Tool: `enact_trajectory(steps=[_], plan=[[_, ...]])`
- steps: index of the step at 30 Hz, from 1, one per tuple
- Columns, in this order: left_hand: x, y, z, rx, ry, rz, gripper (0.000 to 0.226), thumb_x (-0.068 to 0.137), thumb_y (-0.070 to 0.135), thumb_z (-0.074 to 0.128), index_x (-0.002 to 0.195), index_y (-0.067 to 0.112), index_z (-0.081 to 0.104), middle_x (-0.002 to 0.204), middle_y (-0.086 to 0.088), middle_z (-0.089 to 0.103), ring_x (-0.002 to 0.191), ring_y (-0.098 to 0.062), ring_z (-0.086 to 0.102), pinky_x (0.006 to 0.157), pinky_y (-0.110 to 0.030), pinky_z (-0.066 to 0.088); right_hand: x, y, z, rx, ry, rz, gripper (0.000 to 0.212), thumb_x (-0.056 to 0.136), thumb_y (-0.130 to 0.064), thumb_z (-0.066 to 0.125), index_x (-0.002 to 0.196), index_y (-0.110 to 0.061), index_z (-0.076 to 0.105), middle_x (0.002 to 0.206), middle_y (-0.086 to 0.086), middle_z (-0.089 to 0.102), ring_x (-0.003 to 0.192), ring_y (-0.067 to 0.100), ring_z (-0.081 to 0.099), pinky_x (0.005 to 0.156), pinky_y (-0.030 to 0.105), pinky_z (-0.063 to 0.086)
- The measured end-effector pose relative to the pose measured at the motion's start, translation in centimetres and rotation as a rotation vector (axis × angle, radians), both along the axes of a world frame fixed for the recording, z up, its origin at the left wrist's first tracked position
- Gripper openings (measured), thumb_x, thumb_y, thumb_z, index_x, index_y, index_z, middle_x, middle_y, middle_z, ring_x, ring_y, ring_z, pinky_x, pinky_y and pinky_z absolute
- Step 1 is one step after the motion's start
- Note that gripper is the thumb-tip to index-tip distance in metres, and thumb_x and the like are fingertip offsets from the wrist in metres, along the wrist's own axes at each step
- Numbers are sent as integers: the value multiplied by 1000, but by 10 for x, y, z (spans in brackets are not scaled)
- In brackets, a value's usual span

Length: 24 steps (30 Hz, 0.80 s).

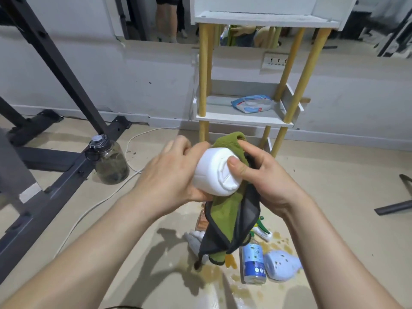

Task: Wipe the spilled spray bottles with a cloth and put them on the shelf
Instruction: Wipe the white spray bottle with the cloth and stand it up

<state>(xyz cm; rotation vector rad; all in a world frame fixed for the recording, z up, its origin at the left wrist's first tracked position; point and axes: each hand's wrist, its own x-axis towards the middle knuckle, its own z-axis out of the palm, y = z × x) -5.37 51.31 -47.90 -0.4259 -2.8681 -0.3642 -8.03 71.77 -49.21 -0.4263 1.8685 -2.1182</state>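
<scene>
Left hand (pixel 169 175) grips white bottle (pixel 214 172), base toward camera, long axis receding; right hand (pixel 263 179) grips green cloth (pixel 229 210).

We can read no text anywhere here. The clear bottle with a blue label (pixel 254 262), lying on the floor just in front of the shelf (pixel 243 119), carries pale print and a few small round marks, but all of it is too small and blurred for us to make out a word or a brand. The wipes pack (pixel 253 104) on the shelf's lower board shows blue and white panels with a small red spot, and no letter on it comes clear to us. The white bottle (pixel 217 172) above the blue-labelled one turns a plain base toward us, bearing only moulded ridges, with no number or mark we can make out.
</scene>
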Motion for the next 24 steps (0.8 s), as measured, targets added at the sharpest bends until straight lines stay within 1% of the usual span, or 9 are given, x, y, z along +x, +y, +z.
enact_trajectory(steps=[2, 4, 7, 10, 12, 14, 19, 22, 24], plan=[[2, 7, -10, 296, -98, -100, 88, 58, 56, 83, 131, 41, 37, 118, 12, 49, 104, -12, 51, 81, -34, 50, 3, -8, 4, 29, 68, -51, 28, 89, -20, 68, 117, -20, 69, 112, -7, 72, 102, 7, 66, 92, 28, 52], [1, 12, -17, 526, -221, 49, 84, 53, 52, 85, 122, 49, 39, 105, 14, 62, 92, -10, 60, 75, -28, 51, 14, -19, 5, 159, 280, -187, 13, 93, -19, 64, 103, -20, 72, 112, -14, 68, 104, -2, 61, 95, 21, 46], [-1, 17, -22, 478, -256, 272, 68, 57, 49, 67, 119, 38, 40, 89, 1, 64, 86, -29, 61, 68, -34, 48, 48, -38, -22, 561, 665, -284, 22, 97, -39, 50, 94, -25, 68, 149, -13, 43, 140, 7, 35, 111, 25, 30], [6, 26, -24, 347, -230, 293, 60, 65, 49, 68, 114, 30, 39, 74, 8, 52, 78, -29, 54, 63, -33, 40, 52, -42, -37, 594, 602, -306, 32, 101, -42, 36, 91, -25, 62, 149, -9, 41, 141, 10, 33, 111, 33, 31], [13, 37, -27, 246, -210, 282, 66, 59, 55, 72, 109, 30, 37, 78, 7, 54, 77, -27, 56, 61, -34, 46, 24, -37, -26, 541, 428, -361, 32, 103, -34, 36, 77, -24, 52, 107, -11, 55, 104, 9, 51, 90, 32, 38], [17, 42, -30, 189, -192, 269, 67, 58, 52, 73, 109, 31, 36, 85, 4, 60, 75, -28, 61, 58, -37, 53, 13, -34, -14, 469, 273, -352, 38, 104, -27, 38, 67, -20, 40, 81, -13, 46, 80, 9, 46, 77, 29, 33], [7, 30, -33, 186, -164, 270, 41, 82, 35, 56, 118, 25, 39, 81, -2, 62, 78, -34, 59, 65, -39, 50, 69, -49, -33, 623, 624, -322, 30, 101, -39, 34, 85, -28, 56, 140, -10, 50, 140, 13, 34, 114, 32, 26], [15, 41, -34, 81, -97, 176, 65, 68, 44, 71, 121, 26, 37, 94, 0, 63, 79, -30, 59, 61, -35, 44, 21, -35, -17, 557, 272, -333, 30, 104, -35, 38, 77, -26, 49, 89, -9, 55, 96, 17, 52, 85, 35, 40], [17, 48, -38, 71, -94, 153, 79, 61, 50, 77, 126, 30, 37, 103, 3, 63, 91, -28, 60, 67, -33, 45, 1, -21, -10, 451, -23, -312, 35, 103, -40, 39, 78, -22, 55, 77, -8, 54, 83, 18, 53, 75, 33, 39]])
